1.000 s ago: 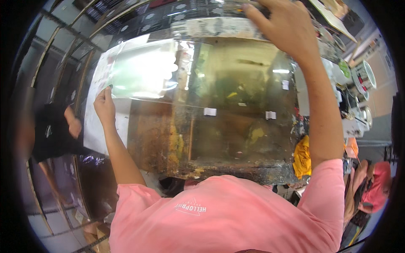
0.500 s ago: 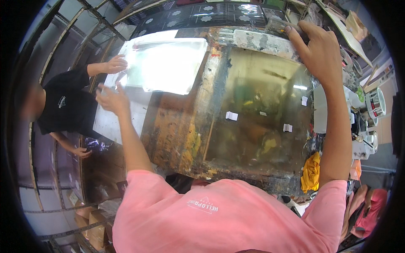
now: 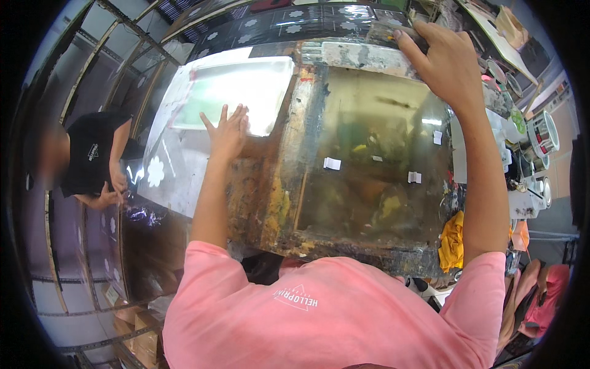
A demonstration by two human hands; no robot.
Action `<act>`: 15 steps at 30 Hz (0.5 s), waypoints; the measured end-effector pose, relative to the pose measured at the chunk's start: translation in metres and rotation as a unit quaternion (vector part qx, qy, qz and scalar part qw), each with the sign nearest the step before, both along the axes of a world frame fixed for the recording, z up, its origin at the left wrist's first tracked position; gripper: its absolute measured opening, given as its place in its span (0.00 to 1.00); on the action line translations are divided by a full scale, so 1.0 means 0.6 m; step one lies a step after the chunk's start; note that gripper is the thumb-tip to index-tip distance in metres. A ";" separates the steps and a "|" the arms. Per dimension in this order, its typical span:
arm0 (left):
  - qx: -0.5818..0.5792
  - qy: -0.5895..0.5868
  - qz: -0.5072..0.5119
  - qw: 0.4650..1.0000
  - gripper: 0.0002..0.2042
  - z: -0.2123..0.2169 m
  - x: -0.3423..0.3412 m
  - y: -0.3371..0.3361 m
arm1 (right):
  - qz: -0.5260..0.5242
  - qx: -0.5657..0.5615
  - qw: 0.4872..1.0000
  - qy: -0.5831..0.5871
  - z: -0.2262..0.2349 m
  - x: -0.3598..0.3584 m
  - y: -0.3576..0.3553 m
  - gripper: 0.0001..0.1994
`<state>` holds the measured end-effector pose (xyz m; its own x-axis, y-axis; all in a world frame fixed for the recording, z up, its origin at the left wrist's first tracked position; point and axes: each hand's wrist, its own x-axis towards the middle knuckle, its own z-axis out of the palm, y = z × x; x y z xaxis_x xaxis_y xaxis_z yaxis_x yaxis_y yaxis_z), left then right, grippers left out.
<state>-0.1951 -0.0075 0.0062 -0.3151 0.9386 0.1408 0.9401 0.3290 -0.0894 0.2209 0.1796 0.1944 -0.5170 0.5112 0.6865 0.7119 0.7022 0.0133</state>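
Note:
My left hand [image 3: 227,134], fingers spread, lies at the near edge of a shiny stack of clear plastic sheets [image 3: 239,86]. Beside the stack, a clear film with a white flower print [image 3: 155,171] rests on white paper. At the far right, my right hand [image 3: 447,64] is curled over a dark, stained bar [image 3: 393,32], its fingertips partly hidden. Below that hand is a paint-stained frame [image 3: 362,58] along the far side of a brownish, glassy panel [image 3: 369,203]. Small white folded tabs [image 3: 332,163] sit on the panel.
Someone in a black shirt [image 3: 92,150] stands at the left, hands together near crinkled clear film [image 3: 144,215]. Dark sheets with flower prints [image 3: 295,29] lie behind. A yellow cloth [image 3: 453,241] hangs at the panel's near right corner; tubs [image 3: 544,132] stand right.
My left hand has moved right, onto the near edge of the clear stack. The other person's hand has drawn back from the stack. The flower-printed film now shows. My right hand keeps its hold.

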 end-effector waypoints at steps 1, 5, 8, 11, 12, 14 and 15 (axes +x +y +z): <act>0.007 -0.041 0.020 0.999 0.26 0.006 -0.012 0.007 | 0.005 0.007 1.000 0.012 0.001 -0.002 -0.002 0.25; 0.136 -0.170 -0.038 0.975 0.26 0.069 -0.052 0.010 | 0.009 -0.002 1.000 0.007 0.011 -0.007 0.002 0.24; 0.083 -0.100 -0.135 0.982 0.25 0.144 0.063 0.036 | 0.001 -0.011 1.000 0.024 0.017 -0.003 0.005 0.22; 0.041 -0.090 -0.197 0.975 0.21 0.105 0.165 0.060 | -0.002 -0.011 0.999 0.037 0.020 -0.006 -0.002 0.24; 0.052 -0.066 -0.212 0.974 0.21 0.078 0.199 0.063 | 0.002 -0.006 0.999 0.037 0.021 -0.006 0.002 0.25; 0.029 -0.101 -0.225 0.969 0.20 0.039 0.290 0.082 | 0.001 0.011 1.000 0.029 0.018 -0.006 0.012 0.26; 0.027 -0.127 -0.242 0.961 0.22 0.014 0.331 0.095 | -0.003 0.003 1.000 0.025 0.021 -0.005 0.011 0.26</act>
<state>0.0035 0.0493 0.0147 0.1271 0.9773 0.1692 0.9735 -0.1556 0.1675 0.2182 0.1862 0.2071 -0.4792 0.5092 0.7149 0.7154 0.6985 -0.0180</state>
